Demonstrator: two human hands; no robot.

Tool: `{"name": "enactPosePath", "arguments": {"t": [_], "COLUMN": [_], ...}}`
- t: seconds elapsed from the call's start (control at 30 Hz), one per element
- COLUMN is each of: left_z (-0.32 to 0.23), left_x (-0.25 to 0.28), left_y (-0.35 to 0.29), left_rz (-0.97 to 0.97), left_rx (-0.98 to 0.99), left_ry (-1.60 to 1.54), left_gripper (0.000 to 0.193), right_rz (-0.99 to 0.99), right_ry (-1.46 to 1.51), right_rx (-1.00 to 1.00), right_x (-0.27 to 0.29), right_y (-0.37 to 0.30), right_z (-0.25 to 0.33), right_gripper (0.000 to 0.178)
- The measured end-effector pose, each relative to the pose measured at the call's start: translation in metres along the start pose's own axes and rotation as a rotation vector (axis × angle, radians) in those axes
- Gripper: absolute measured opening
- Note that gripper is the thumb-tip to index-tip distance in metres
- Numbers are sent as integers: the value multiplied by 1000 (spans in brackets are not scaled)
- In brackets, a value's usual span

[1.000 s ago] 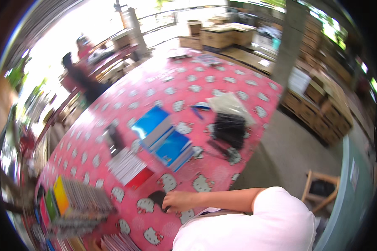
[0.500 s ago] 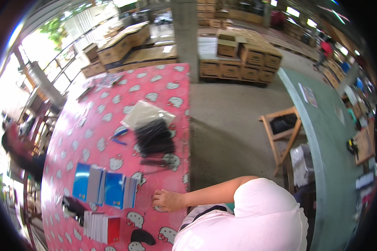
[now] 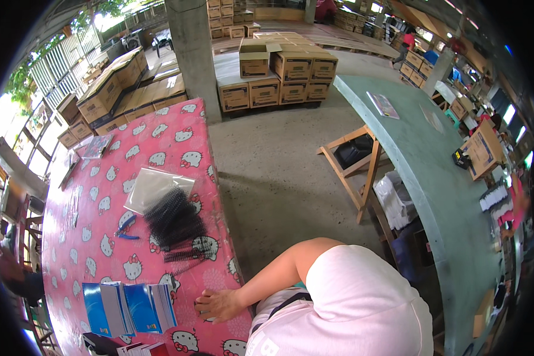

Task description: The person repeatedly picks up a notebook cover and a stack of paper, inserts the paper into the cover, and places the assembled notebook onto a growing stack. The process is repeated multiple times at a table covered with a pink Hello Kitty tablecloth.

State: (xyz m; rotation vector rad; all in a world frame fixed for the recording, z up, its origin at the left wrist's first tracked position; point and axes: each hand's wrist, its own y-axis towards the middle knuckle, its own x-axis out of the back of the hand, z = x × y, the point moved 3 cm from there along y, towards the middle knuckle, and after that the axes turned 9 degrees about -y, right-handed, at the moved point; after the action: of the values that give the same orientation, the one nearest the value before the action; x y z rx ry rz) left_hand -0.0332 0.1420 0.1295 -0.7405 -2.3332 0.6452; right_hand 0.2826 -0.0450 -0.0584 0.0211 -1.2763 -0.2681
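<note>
My right hand (image 3: 218,305) rests on the pink cat-print tablecloth (image 3: 133,267) near the table's edge. Its fingers are apart and no object shows in it. Just left of it stand blue-covered booklets (image 3: 141,308), several together with page edges showing. Below them, red booklets (image 3: 142,349) are cut off by the lower rim, beside a dark object I cannot make out. Farther up the table lies a heap of black spiral binding coils (image 3: 175,221), partly over clear plastic sheets (image 3: 154,188). Blue-handled pliers (image 3: 126,228) lie left of the coils. My left hand is out of sight.
A green table (image 3: 445,196) runs along the right, with a wooden trestle (image 3: 371,178) and white bundles (image 3: 394,199) beneath. Stacked cartons (image 3: 293,74) and a concrete pillar (image 3: 190,53) stand beyond the aisle. A person in red (image 3: 407,41) is far off.
The view has swung to the right, so the pink table and cartons sit farther left and more of the green table shows. My right hand stays on the tablecloth near the booklets.
</note>
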Motion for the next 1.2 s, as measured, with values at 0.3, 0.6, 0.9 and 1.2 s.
{"name": "enactPosePath", "arguments": {"t": [0.3, 0.6, 0.9, 1.2], "left_z": [-4, -3, -23, 2], "left_x": [-38, -53, -88, -96], "left_y": [18, 59, 21, 6], "left_rz": [94, 427, 351, 151], "left_rx": [-39, -110, -496, -368], "left_ry": [150, 411, 231, 279], "left_gripper": [33, 58, 29, 41], "right_rz": [-140, -137, -149, -260], "right_ry": [-110, -28, 19, -59], "right_rx": [32, 11, -24, -66], "right_x": [-5, 7, 15, 29], "right_y": [2, 0, 3, 7], "right_z": [0, 2, 3, 1], "right_gripper": [43, 43, 39, 23]}}
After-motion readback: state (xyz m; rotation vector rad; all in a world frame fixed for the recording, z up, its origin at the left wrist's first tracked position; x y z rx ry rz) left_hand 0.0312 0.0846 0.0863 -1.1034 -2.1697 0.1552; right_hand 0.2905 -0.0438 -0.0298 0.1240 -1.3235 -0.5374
